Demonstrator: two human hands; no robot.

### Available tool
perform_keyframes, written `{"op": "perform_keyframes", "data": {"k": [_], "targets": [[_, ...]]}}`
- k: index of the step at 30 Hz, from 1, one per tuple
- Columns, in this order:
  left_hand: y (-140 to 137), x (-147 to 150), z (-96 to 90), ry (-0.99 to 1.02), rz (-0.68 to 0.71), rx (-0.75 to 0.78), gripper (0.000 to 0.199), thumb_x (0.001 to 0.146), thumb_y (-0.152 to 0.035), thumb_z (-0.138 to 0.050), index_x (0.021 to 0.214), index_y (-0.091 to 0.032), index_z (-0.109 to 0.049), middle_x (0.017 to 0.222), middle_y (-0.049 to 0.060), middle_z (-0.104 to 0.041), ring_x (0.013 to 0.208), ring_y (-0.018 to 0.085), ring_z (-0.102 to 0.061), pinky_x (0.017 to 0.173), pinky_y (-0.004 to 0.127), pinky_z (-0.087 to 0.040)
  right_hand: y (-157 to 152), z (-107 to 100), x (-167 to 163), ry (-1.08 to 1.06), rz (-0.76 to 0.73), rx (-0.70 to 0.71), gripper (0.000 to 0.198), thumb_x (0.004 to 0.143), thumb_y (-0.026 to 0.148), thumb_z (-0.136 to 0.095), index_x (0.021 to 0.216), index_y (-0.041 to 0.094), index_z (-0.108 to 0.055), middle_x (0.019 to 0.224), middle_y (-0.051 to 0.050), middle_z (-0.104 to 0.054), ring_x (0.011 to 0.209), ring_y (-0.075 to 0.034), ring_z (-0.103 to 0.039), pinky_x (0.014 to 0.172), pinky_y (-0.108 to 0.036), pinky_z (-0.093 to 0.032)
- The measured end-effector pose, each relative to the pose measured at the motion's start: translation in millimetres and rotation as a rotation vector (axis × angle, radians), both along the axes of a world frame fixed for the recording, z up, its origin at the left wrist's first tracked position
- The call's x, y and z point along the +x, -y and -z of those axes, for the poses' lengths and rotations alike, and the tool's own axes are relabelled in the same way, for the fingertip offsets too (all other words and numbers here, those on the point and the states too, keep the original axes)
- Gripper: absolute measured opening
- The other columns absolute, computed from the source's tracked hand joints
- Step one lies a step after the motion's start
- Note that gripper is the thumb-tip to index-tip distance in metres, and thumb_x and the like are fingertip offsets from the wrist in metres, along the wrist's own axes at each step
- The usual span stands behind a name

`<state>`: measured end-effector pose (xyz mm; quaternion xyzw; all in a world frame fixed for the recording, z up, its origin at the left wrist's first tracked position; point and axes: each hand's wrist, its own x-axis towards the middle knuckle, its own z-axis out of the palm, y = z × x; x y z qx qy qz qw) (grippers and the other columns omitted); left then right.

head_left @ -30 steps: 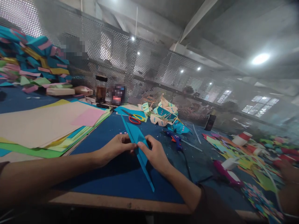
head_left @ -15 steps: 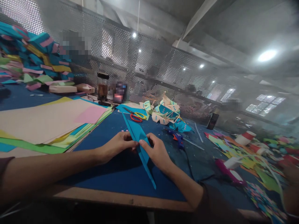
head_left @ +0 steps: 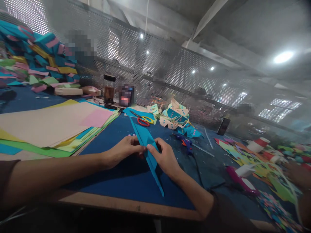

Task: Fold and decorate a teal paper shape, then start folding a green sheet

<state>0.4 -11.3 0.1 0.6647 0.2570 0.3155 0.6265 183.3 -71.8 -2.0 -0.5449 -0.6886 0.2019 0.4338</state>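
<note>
A folded sheet of blue paper (head_left: 146, 137) is held up between my two hands, tilted, its long folded edge running down toward the table's front. My left hand (head_left: 130, 148) pinches it from the left, thumb along the fold, some fingers hidden behind the paper. From the right, my right hand (head_left: 165, 155) grips it with the thumb on the near face; its other fingers are partly hidden. Both thumb tips nearly meet at the fold. Just beyond the paper lie scissors (head_left: 143, 121) with red and yellow handles.
Stacked coloured sheets (head_left: 55, 123) lie at left. A glue gun (head_left: 185, 144) with a cord lies right of my hands, near patterned paper shapes (head_left: 176, 115). Farther right are a magenta power strip (head_left: 241, 181) and another person's hand (head_left: 297, 173). A jar (head_left: 109, 89) stands behind.
The whole view has shifted slightly. My hands keep the same grip on the blue paper, which looks almost unchanged. At the far right, the other person's hand has come further into view.
</note>
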Motion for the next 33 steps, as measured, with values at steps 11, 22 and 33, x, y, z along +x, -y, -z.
{"op": "perform_keyframes", "data": {"k": [11,22,33], "targets": [[-1.1,-1.2,2.0,-0.029,0.008,0.047,0.022,0.078,-0.037,-0.072,0.08,-0.015,-0.068,0.068,0.0,-0.064,0.066,0.015,-0.058,0.067,0.027,-0.046,0.6,-1.1,0.0,0.006,0.008,0.006,0.024,0.092,0.041,-0.059,0.081,0.02,-0.056,0.066,0.006,-0.048,0.062,-0.012,-0.047,0.059,-0.025,-0.035],[-1.0,-0.9,2.9,-0.047,-0.006,0.06,0.022,0.078,-0.038,-0.071,0.078,-0.017,-0.068,0.067,-0.001,-0.064,0.066,0.016,-0.059,0.069,0.028,-0.046,0.1,-0.4,-0.3,0.013,0.014,0.003,0.024,0.092,0.042,-0.058,0.08,0.02,-0.056,0.065,0.006,-0.048,0.063,-0.013,-0.047,0.059,-0.025,-0.035],[0.1,-0.3,1.8,-0.005,0.004,0.016,0.017,0.076,-0.031,-0.072,0.082,-0.015,-0.07,0.07,0.0,-0.066,0.065,0.014,-0.058,0.067,0.027,-0.046,1.6,-1.3,-0.3,0.006,-0.008,0.012,0.024,0.093,0.04,-0.058,0.08,0.02,-0.056,0.065,0.006,-0.047,0.062,-0.012,-0.047,0.058,-0.024,-0.034]]}}
